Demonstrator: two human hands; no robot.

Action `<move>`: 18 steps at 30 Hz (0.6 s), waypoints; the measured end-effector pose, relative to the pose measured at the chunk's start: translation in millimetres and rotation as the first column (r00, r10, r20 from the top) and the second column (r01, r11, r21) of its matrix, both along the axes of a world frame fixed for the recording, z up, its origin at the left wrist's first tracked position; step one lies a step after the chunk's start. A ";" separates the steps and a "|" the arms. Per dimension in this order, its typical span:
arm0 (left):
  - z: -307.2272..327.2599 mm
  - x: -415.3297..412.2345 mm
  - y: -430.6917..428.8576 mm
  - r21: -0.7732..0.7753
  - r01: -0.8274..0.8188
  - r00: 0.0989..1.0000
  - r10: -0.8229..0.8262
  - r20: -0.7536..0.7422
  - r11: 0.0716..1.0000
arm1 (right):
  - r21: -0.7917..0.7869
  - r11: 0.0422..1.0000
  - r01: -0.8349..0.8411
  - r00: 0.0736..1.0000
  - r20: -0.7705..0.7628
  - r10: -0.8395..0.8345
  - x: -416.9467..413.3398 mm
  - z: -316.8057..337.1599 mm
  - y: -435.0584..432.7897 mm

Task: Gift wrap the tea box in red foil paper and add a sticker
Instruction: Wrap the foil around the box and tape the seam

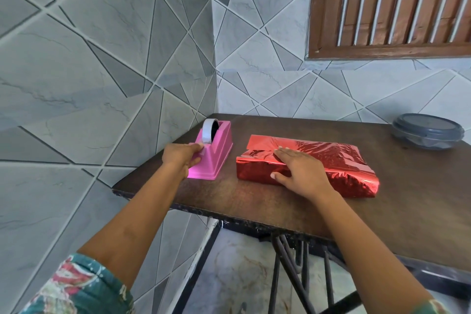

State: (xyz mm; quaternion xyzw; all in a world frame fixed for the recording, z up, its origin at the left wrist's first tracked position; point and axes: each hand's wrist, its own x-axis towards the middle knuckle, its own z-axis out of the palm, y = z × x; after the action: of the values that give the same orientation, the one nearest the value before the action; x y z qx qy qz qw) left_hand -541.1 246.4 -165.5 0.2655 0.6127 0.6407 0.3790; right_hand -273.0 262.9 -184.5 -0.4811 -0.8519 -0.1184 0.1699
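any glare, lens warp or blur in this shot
head view: white glare streaks on the red foil parcel beside the right hand, a reddish glow thrown on the table; wide-angle lens bows the wall tiles and window shutter toward the edges; left hand and pink tape dispenser look sharp

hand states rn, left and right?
Left hand: pinching the tape at the pink tape dispenser.
Right hand: open, flat on the foil-wrapped box.

The foil paper is red, the tape dispenser pink (white roll), the table dark brown.
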 end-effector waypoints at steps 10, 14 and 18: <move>4.4 -2.3 0.2 -0.031 0.007 1.000 -0.007 -0.005 0.999 | 0.004 1.000 -0.005 1.000 -0.007 0.005 0.2 -0.7 1.1; 12.7 -4.8 -6.1 -0.058 0.074 0.995 -0.070 0.066 0.996 | 0.000 1.000 -0.014 1.000 -0.011 0.014 0.4 -1.1 2.1; 11.8 -9.5 -9.5 -0.067 0.081 0.994 -0.076 0.073 0.994 | 0.001 1.000 -0.013 1.000 -0.017 0.013 1.0 -1.5 2.8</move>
State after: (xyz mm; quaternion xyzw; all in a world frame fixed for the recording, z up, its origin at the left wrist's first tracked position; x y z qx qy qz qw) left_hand -550.6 236.9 -153.7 0.2533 0.6101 0.6125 0.4342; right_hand -272.0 265.7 -186.1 -0.4767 -0.8533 -0.1134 0.1782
